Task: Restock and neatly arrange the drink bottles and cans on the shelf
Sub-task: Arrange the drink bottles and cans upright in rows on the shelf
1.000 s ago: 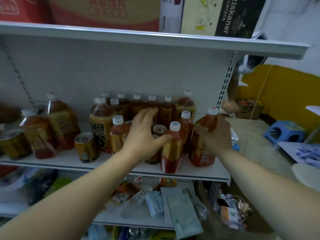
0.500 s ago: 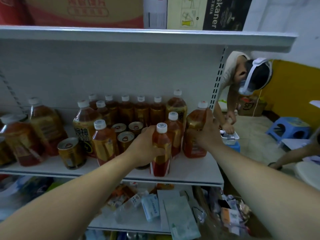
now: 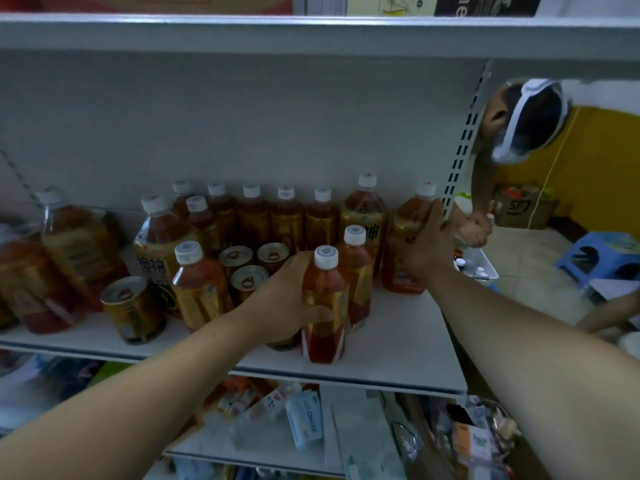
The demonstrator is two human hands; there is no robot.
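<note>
Bottle stock, nearest first. Small tea bottle upright, close to the front lip of the shelf. Gripped by the left hand, thumb across the label, fingers curled round the far side. Something dark under that palm, probably a can, mostly hidden.

Just behind, touching or near enough: a second small bottle. Left of the hand, three cans packed tight, and a lone can out near the edge.

Further back and right: right hand clasping the big bottle by its side near the shelf's open end. Thumb up toward the neck, fingertips hidden behind, so can't tell how firm. Back row of bottles lined up along the wall.

Risks, just guessing:
- Easy to clip the cans with the left wrist while sliding.
- Could tip the small bottle off the lip with a forward nudge.
- Might send the big one over the open end with a sloppy push.
</note>
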